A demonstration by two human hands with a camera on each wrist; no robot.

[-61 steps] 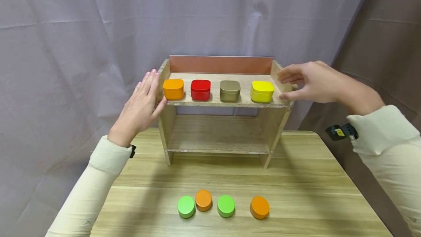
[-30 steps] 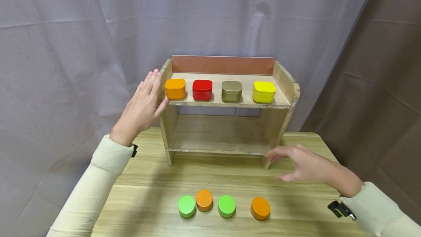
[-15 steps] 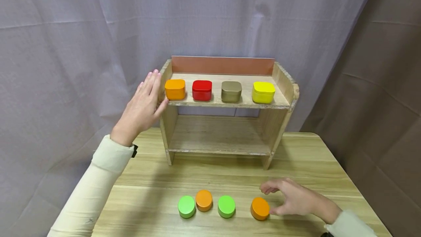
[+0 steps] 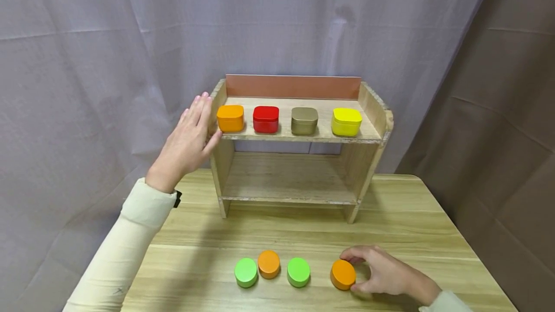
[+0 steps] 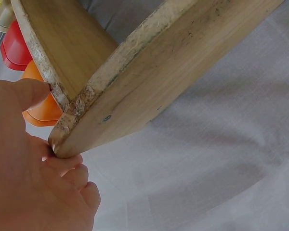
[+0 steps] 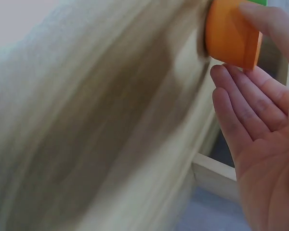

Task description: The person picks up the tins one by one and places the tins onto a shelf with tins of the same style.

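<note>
My left hand rests against the left side of the small wooden shelf, fingers straight along the panel and thumb at the front edge. The left wrist view shows the thumb tip near an orange tin. My right hand has thumb and fingers about a round orange tin standing on the table. In the right wrist view the thumb lies on this orange tin and fingertips meet its other side. To its left are a green round tin, another orange one and another green one.
Rounded square tins line the upper shelf: orange, red, olive-gold and yellow. A brown strip backs the shelf. Grey curtains hang behind and a darker one at the right of the wooden table.
My right hand has left the shelf's right side, come down towards the front and closed its fingers on the right-hand round orange tin. The left hand has stayed at the shelf.
</note>
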